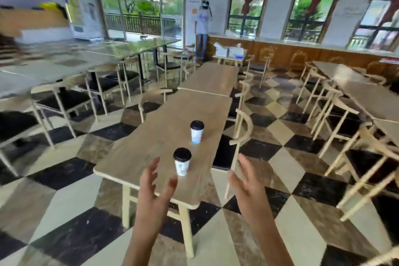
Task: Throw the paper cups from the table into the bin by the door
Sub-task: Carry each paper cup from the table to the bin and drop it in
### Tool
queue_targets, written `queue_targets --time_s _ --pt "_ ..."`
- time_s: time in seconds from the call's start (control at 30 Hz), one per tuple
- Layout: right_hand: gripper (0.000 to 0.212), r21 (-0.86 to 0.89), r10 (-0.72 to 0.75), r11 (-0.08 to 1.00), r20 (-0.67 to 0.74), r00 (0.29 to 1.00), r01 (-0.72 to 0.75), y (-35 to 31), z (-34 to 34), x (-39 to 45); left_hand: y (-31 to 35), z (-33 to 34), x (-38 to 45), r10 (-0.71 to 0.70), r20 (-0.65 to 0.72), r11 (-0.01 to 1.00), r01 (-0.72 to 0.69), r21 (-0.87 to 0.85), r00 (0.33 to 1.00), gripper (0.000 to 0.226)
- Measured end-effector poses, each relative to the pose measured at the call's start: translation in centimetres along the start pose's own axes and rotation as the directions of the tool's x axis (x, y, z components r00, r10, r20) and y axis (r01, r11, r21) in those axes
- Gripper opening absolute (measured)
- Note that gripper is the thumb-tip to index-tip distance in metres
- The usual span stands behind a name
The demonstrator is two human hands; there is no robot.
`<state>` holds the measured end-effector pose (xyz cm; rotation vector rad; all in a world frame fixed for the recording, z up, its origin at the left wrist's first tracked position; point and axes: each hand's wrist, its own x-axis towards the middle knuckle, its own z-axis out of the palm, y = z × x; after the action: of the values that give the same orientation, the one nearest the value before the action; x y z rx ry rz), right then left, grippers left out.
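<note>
Matt wood table; paper cups, black lids; glossy floor.

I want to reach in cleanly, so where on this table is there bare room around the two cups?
The table is bare left of the near cup and far cup, and beyond the far cup. Tightest: the right edge strip, beside the chair.

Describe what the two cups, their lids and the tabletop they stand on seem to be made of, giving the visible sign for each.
Near cup and far cup: probably paper, matte white walls with a pale blue print. Near lid and far lid: likely plastic, black, domed, with a faint sheen. Tabletop: looks like wood or wood-look laminate, pale brown, grain streaks, matte; which one cannot be told.
</note>
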<state>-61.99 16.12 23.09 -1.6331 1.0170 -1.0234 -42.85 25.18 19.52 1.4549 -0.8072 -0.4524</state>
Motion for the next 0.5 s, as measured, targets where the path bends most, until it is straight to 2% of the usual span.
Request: queue_targets --time_s 0.2,0.37,0.5 --pt "0.077 -0.029 0.053 0.998 0.075 0.996 -0.051 3.8 4.2 7.4 -4.9 0.0 6.6 -0.045 -0.038 0.995 0.049 0.090 0.998 0.069" --pt "0.072 -0.063 0.097 0.994 0.101 0.990 -0.091 8.9 6.4 15.3 -9.7 3.1 13.9 -0.091 -0.009 0.976 0.091 0.197 0.996 0.061" --pt "0.065 -0.065 0.203 0.979 0.159 0.966 -0.195 12.8 8.1 21.3 -13.4 6.1 18.9 -0.163 0.007 0.939 0.153 0.306 0.987 0.062"
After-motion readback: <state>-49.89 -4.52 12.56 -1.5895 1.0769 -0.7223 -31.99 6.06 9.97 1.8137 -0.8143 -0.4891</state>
